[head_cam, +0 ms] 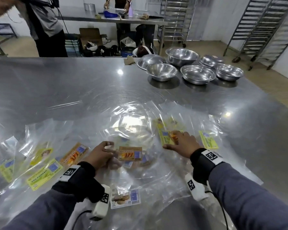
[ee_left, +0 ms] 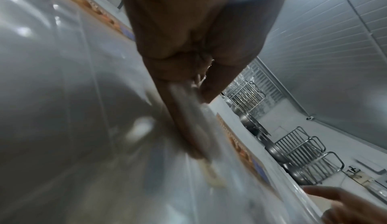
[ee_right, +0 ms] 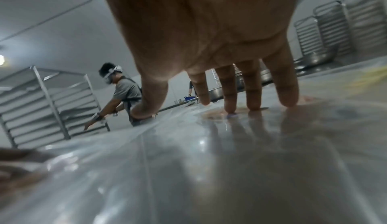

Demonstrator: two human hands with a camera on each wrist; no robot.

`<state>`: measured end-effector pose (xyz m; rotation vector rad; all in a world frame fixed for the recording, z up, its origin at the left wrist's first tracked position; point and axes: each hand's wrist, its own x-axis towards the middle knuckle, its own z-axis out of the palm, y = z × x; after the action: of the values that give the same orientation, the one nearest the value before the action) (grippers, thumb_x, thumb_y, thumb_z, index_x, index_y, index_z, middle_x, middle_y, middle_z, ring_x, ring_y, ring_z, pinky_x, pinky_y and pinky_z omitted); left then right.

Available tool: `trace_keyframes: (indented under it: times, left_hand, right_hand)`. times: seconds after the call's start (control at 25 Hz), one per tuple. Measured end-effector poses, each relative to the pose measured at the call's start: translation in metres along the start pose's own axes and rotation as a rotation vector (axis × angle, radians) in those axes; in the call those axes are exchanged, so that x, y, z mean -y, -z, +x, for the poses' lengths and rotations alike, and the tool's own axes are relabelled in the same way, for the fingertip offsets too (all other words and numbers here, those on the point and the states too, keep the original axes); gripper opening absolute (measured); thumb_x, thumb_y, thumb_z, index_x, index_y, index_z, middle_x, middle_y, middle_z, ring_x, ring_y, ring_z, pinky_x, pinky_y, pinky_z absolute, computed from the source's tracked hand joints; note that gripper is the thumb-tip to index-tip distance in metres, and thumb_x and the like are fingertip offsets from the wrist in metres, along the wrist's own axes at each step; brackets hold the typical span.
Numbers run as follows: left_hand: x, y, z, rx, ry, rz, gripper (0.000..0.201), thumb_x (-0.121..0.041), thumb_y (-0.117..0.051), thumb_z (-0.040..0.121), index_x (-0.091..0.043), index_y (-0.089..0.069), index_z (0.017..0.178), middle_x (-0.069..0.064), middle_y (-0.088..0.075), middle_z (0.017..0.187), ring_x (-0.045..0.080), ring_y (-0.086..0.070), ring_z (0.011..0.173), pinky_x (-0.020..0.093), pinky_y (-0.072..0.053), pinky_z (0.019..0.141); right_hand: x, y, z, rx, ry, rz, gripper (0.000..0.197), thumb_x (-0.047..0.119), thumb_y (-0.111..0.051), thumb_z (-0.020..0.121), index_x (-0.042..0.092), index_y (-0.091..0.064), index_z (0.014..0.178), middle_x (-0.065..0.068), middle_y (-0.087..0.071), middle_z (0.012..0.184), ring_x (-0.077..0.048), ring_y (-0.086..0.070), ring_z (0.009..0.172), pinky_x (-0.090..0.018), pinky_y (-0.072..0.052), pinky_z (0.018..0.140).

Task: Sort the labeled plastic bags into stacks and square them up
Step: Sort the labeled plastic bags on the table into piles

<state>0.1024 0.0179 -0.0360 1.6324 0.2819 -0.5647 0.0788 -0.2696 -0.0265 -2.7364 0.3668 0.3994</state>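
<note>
Clear plastic bags (head_cam: 133,117) with printed labels lie overlapped on the steel table (head_cam: 60,83). My left hand (head_cam: 109,149) is curled and pinches the edge of a clear bag beside an orange "BUKUT WANGI" label (head_cam: 130,153). In the left wrist view the film (ee_left: 194,116) runs blurred along its fingers (ee_left: 167,85). My right hand (head_cam: 176,141) lies flat with fingers spread on a bag with a yellow-green label (head_cam: 165,138); its fingertips (ee_right: 230,106) press the plastic. More yellow-green labels (head_cam: 44,174) and another orange label (head_cam: 74,155) lie at the left. A white-brown label (head_cam: 125,197) sits between my forearms.
Several steel bowls (head_cam: 197,74) stand at the table's far right, some overturned (head_cam: 150,61). Another yellow-green labelled bag (head_cam: 208,139) lies right of my right hand. A person (head_cam: 45,25) stands beyond the far edge. Tray racks (head_cam: 264,30) stand at the back right.
</note>
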Motion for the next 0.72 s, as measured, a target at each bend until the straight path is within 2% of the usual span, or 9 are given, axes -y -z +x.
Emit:
trace_keyframes:
  times: [0.12, 0.24, 0.32, 0.4, 0.44, 0.52, 0.6, 0.68, 0.72]
  left_hand:
    - [0.001, 0.003, 0.002, 0.002, 0.007, 0.025, 0.041, 0.017, -0.034, 0.090, -0.004, -0.042, 0.124, 0.018, -0.062, 0.089, 0.014, -0.058, 0.037, 0.020, -0.046, 0.034]
    - [0.001, 0.003, 0.002, 0.022, 0.011, 0.026, 0.038, 0.017, -0.033, 0.091, -0.004, -0.041, 0.121, 0.016, -0.061, 0.085, 0.012, -0.058, 0.035, 0.019, -0.043, 0.032]
    - [0.000, 0.002, 0.001, 0.035, 0.016, 0.040, 0.036, 0.015, -0.035, 0.091, -0.003, -0.043, 0.120, 0.015, -0.061, 0.083, 0.011, -0.058, 0.037, 0.019, -0.044, 0.034]
    - [0.001, 0.004, 0.002, 0.040, 0.016, 0.066, 0.034, 0.011, -0.038, 0.092, -0.002, -0.045, 0.122, 0.013, -0.063, 0.084, 0.013, -0.061, 0.045, 0.023, -0.049, 0.041]
    - [0.001, 0.005, 0.002, 0.050, 0.016, 0.089, 0.033, 0.009, -0.040, 0.092, -0.003, -0.046, 0.123, 0.011, -0.065, 0.083, 0.013, -0.062, 0.049, 0.024, -0.050, 0.045]
    - [0.001, 0.005, 0.000, 0.070, -0.002, 0.126, 0.033, 0.006, -0.042, 0.093, -0.006, -0.047, 0.123, 0.007, -0.065, 0.082, 0.010, -0.060, 0.050, 0.022, -0.047, 0.047]
    - [0.002, 0.005, -0.001, 0.090, -0.001, 0.098, 0.031, 0.002, -0.045, 0.093, -0.008, -0.049, 0.123, 0.008, -0.067, 0.084, 0.010, -0.062, 0.050, 0.023, -0.049, 0.052]
    - [0.002, 0.002, -0.001, 0.121, 0.018, 0.005, 0.023, -0.015, -0.047, 0.097, -0.009, -0.053, 0.118, 0.015, -0.068, 0.094, 0.023, -0.069, 0.068, 0.035, -0.057, 0.072]
    - [0.001, 0.002, -0.003, 0.135, 0.035, -0.035, 0.026, -0.028, -0.046, 0.098, -0.010, -0.054, 0.115, 0.018, -0.067, 0.099, 0.030, -0.068, 0.078, 0.042, -0.056, 0.080]
  right_hand:
    - [-0.005, -0.008, 0.011, 0.032, -0.051, -0.200, 0.063, 0.055, -0.058, 0.083, 0.035, -0.036, 0.138, -0.008, -0.032, 0.136, -0.032, -0.033, 0.125, -0.044, -0.035, 0.104]
    - [-0.022, -0.005, 0.021, -0.062, -0.102, -0.075, 0.045, 0.035, -0.052, 0.090, 0.029, -0.048, 0.134, -0.005, -0.043, 0.136, -0.029, -0.043, 0.120, -0.036, -0.040, 0.100]
    - [-0.029, -0.002, 0.018, -0.115, -0.095, 0.101, 0.041, 0.023, -0.054, 0.090, 0.025, -0.054, 0.131, -0.004, -0.055, 0.130, -0.026, -0.053, 0.113, -0.031, -0.046, 0.087]
    - [-0.025, 0.000, 0.005, -0.159, -0.065, 0.415, 0.038, 0.015, -0.057, 0.090, 0.022, -0.059, 0.127, -0.001, -0.063, 0.114, -0.021, -0.058, 0.098, -0.026, -0.048, 0.072]
    - [-0.022, 0.000, -0.004, -0.175, -0.015, 0.559, 0.038, 0.013, -0.060, 0.089, 0.021, -0.059, 0.126, -0.001, -0.063, 0.114, -0.017, -0.057, 0.099, -0.023, -0.048, 0.073]
    - [-0.008, 0.000, -0.019, -0.134, 0.148, 0.625, 0.044, 0.013, -0.066, 0.085, 0.022, -0.057, 0.127, 0.001, -0.060, 0.126, -0.011, -0.052, 0.114, -0.019, -0.040, 0.088]
    - [0.014, -0.009, -0.029, 0.011, 0.320, 0.457, 0.052, 0.015, -0.070, 0.082, 0.029, -0.053, 0.129, 0.007, -0.054, 0.133, -0.002, -0.045, 0.119, -0.014, -0.031, 0.093]
    - [0.036, -0.020, -0.031, 0.149, 0.445, 0.290, 0.065, 0.015, -0.075, 0.077, 0.032, -0.047, 0.134, 0.008, -0.049, 0.137, -0.001, -0.042, 0.119, -0.015, -0.029, 0.099]
    - [0.047, -0.026, -0.029, 0.194, 0.491, 0.239, 0.072, 0.016, -0.077, 0.074, 0.032, -0.044, 0.136, 0.007, -0.046, 0.140, -0.003, -0.041, 0.123, -0.021, -0.028, 0.106]
